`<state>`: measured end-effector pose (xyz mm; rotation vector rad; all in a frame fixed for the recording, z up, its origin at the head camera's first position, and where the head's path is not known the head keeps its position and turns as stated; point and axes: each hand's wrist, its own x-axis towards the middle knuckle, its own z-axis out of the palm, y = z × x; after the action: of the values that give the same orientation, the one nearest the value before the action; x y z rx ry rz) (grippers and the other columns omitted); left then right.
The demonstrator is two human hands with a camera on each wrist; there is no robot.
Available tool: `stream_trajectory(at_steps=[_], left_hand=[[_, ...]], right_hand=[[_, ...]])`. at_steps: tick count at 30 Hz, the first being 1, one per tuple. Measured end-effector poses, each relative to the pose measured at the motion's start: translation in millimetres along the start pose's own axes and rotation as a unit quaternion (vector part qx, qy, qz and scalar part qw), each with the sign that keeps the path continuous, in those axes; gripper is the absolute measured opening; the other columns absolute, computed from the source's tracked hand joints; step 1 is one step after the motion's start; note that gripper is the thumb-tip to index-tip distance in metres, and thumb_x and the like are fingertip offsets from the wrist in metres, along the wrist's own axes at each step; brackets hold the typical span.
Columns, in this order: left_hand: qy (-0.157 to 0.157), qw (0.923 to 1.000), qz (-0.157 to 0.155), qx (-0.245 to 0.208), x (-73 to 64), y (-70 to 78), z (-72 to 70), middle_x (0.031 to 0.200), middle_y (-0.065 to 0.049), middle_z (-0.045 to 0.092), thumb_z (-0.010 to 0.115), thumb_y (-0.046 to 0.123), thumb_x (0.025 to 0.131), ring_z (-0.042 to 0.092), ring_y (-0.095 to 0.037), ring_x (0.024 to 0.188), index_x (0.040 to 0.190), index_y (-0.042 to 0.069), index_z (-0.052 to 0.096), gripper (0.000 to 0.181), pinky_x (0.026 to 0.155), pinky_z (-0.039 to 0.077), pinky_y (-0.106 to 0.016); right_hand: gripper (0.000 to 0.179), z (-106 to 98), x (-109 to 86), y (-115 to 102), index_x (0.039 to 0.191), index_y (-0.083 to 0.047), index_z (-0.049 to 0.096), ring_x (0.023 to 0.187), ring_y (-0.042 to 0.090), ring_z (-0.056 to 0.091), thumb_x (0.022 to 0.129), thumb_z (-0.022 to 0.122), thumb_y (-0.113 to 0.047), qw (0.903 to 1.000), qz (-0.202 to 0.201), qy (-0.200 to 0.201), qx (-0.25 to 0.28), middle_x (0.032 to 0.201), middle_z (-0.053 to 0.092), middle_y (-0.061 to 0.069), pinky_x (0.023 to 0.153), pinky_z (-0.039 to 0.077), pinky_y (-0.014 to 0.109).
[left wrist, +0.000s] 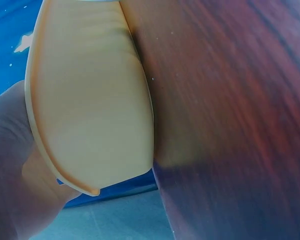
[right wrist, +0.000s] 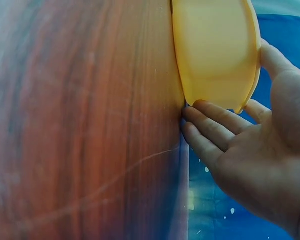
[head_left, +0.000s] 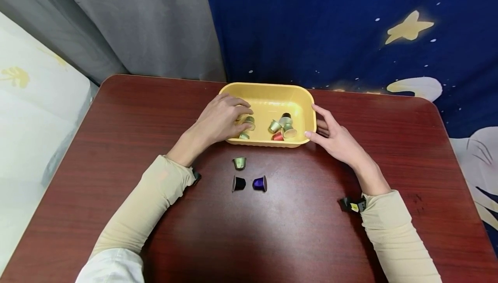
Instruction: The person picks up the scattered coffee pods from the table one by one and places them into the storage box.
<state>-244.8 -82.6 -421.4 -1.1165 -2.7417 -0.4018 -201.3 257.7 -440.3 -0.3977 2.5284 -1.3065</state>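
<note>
A yellow plastic basin (head_left: pixel 272 143) stands near the table's far edge with several coffee capsules inside. My left hand (head_left: pixel 222 117) reaches over its left end, fingers bent loosely and thumb apart from them. A green capsule (head_left: pixel 249 121) shows by the thumb and fingers, with another pale green one (head_left: pixel 244 136) below; no firm grip is visible. At the right end, my right hand (head_left: pixel 337 139) touches the basin with thumb and fingertips, fingers fairly straight. Green capsules (head_left: pixel 274 126) and a red capsule (head_left: pixel 278 136) lie towards the basin's right. The left wrist view hides the left fingers.
On the dark red wooden table (head_left: pixel 303 231), in front of the basin, lie a green capsule (head_left: pixel 239 163), a black capsule (head_left: pixel 239 183) and a purple capsule (head_left: pixel 260 183). A grey curtain (head_left: pixel 155 23) and a blue curtain (head_left: pixel 311 27) hang behind the table.
</note>
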Motion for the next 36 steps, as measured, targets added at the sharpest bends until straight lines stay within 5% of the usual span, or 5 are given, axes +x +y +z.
stream_trajectory(at_steps=[12,23,36], left_hand=[[0.033,0.999,0.014,-0.027,-3.1,1.4,-2.6,0.115,-0.003,0.07,0.076,0.037,0.088,0.061,-0.02,0.112,0.113,0.012,0.075,0.036,0.106,0.037,-0.039],[0.029,0.999,0.01,-0.031,-12.9,7.8,-7.2,0.116,-0.001,0.07,0.074,0.036,0.089,0.062,-0.018,0.111,0.111,0.015,0.077,0.03,0.107,0.036,-0.041],[0.085,0.9947,0.04,-0.042,-27.6,12.3,-13.9,0.115,-0.001,0.07,0.077,0.034,0.086,0.062,-0.019,0.11,0.111,0.014,0.077,0.032,0.106,0.036,-0.042]], right_hand=[[0.076,-2,-0.2,0,0.158,-0.029,0.021,0.131,0.032,0.051,0.097,0.066,-0.032,0.9999,0.001,0.01,-0.009,0.141,0.053,0.023,0.106,0.04,0.051],[0.078,1,-0.4,-2,0.158,-0.028,0.019,0.132,0.033,0.05,0.097,0.067,-0.029,0.9999,0.0,0.006,-0.01,0.141,0.051,0.025,0.106,0.04,0.05],[0.076,1,-0.1,1,0.157,-0.031,0.022,0.133,0.031,0.05,0.096,0.067,-0.036,0.9998,0.014,0.012,-0.013,0.142,0.052,0.023,0.106,0.041,0.049]])
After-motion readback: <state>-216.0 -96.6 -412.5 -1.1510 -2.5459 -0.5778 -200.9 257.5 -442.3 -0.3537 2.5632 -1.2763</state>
